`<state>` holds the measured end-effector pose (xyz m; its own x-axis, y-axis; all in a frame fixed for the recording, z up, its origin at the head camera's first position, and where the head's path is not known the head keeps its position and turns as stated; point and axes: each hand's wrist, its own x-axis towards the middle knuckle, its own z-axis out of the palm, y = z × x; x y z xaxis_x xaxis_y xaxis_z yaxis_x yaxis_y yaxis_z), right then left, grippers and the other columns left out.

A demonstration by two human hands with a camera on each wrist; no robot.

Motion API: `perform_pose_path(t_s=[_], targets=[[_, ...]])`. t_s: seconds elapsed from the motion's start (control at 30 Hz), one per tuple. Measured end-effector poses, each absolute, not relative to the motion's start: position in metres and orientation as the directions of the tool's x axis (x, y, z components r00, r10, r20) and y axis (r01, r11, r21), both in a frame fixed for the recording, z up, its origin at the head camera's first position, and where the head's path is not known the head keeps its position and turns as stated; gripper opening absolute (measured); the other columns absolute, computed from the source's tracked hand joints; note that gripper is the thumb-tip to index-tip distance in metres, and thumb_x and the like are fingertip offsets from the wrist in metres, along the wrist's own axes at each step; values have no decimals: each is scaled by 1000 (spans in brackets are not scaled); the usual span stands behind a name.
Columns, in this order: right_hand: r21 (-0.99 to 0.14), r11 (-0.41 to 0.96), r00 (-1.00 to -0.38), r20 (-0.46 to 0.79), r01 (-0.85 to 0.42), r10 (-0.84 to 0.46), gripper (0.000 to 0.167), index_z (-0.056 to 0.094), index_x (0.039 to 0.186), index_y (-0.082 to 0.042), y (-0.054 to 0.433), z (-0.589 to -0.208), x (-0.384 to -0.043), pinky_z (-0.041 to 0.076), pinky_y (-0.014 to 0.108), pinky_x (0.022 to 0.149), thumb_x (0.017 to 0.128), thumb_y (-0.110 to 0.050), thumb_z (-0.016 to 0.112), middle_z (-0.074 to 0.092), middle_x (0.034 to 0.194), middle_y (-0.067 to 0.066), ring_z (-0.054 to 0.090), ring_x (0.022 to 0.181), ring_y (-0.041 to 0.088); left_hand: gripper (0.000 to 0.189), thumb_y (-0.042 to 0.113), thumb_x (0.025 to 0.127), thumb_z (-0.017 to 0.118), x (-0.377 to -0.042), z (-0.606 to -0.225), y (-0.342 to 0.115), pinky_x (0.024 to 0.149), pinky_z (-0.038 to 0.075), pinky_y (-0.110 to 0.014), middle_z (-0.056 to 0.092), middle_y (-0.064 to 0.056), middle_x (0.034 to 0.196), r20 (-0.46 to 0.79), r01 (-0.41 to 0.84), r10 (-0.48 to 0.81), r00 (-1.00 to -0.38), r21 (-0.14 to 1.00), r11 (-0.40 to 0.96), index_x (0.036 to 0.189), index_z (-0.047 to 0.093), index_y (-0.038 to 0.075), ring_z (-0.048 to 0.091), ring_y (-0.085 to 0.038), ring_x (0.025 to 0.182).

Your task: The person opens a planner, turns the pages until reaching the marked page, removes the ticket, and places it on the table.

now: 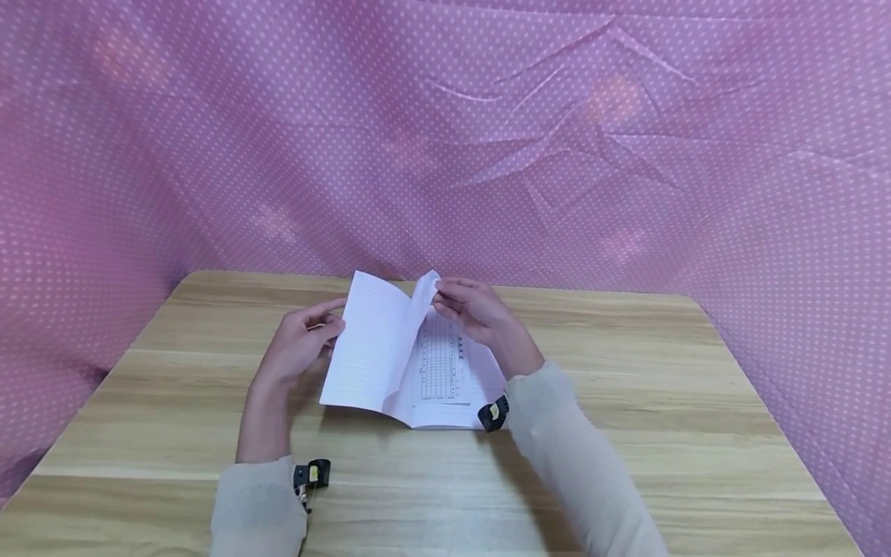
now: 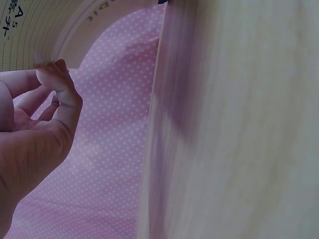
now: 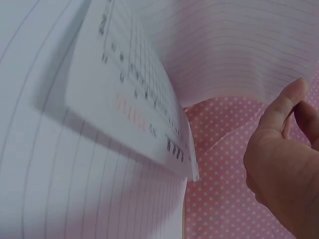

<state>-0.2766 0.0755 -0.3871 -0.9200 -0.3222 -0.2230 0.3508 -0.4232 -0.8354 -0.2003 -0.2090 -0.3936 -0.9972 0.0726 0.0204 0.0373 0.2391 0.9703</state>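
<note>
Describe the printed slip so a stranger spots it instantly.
Over the table, find the open notebook. On its right-hand side, beside the raised page at the right hand, lies the slip. Its printed grid sets it apart from the ruled pages around it.

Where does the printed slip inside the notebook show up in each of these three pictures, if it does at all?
Head: the slip is just below the centre, inside the open notebook.
Left wrist: not in it; part of the notebook is at top left.
Right wrist: large, from the top left toward the centre, above a lined page.
Shared landmark: the pink dotted cloth behind the notebook.
</note>
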Motion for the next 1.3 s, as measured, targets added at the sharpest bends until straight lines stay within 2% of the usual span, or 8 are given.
perform_pose_path(t_s=[0.37,0.63,0.83,1.1,1.3], targets=[[-814,-464,-919,-204,351,-337,10,67,107,-3,56,-382,-274,59,24,77,102,-3,58,70,90,10,69,81,15,43,9,104,55,-201,-392,-210,70,54,-28,55,-15,106,26,45,86,-996,972,230,147,52,4,56,-16,82],[-837,-437,-925,-194,329,-325,11,68,97,-3,40,-384,-274,60,25,73,101,1,59,71,86,12,71,77,17,43,7,103,55,-200,-392,-210,72,55,-30,56,-16,106,31,51,88,-996,972,231,147,53,3,56,-16,83],[-844,-428,-926,-190,324,-327,9,68,102,-2,30,-383,-272,60,25,75,100,1,60,71,89,12,71,80,18,43,8,104,56,-200,-392,-209,71,56,-31,57,-16,106,28,46,80,-996,972,232,146,53,3,57,-15,82],[-876,-373,-923,-177,305,-341,8,66,105,0,16,-383,-269,59,30,85,99,2,62,70,91,13,72,81,18,42,12,104,56,-198,-391,-208,68,55,-29,57,-15,105,22,39,76,-997,974,225,145,54,3,57,-14,80],[-889,-348,-923,-175,297,-341,15,65,113,4,6,-384,-267,60,29,81,98,0,64,71,90,13,72,81,19,41,14,105,56,-197,-393,-208,65,54,-28,58,-14,103,17,33,67,-998,972,234,145,55,2,57,-14,77]])
